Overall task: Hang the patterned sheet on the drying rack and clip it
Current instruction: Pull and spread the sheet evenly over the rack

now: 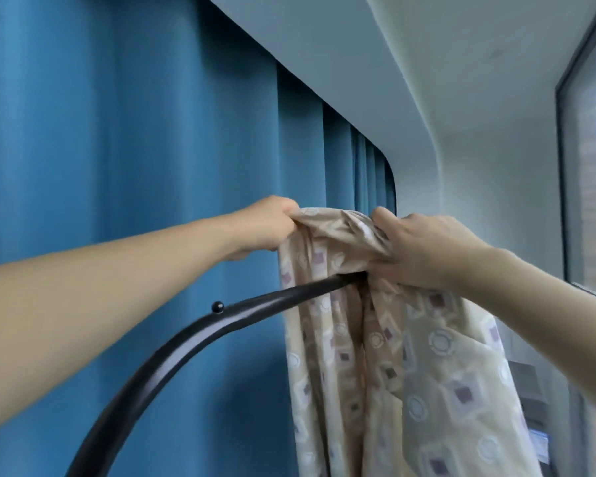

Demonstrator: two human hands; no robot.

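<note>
The patterned sheet point(393, 373), beige with purple squares and pale circles, hangs bunched over the black top bar of the drying rack point(193, 335). My left hand point(265, 228) grips the sheet's upper edge on the left, above the bar. My right hand point(424, 249) holds the bunched top of the sheet on the right, where the cloth crosses the bar. The sheet falls in folds on both sides of the bar, and its lower end is out of view. No clip is in sight.
A blue pleated curtain point(117, 149) fills the wall behind the rack. A small black knob point(217, 307) sits on the curved rail. A window with a dark frame point(565, 166) lies on the right, under the white ceiling.
</note>
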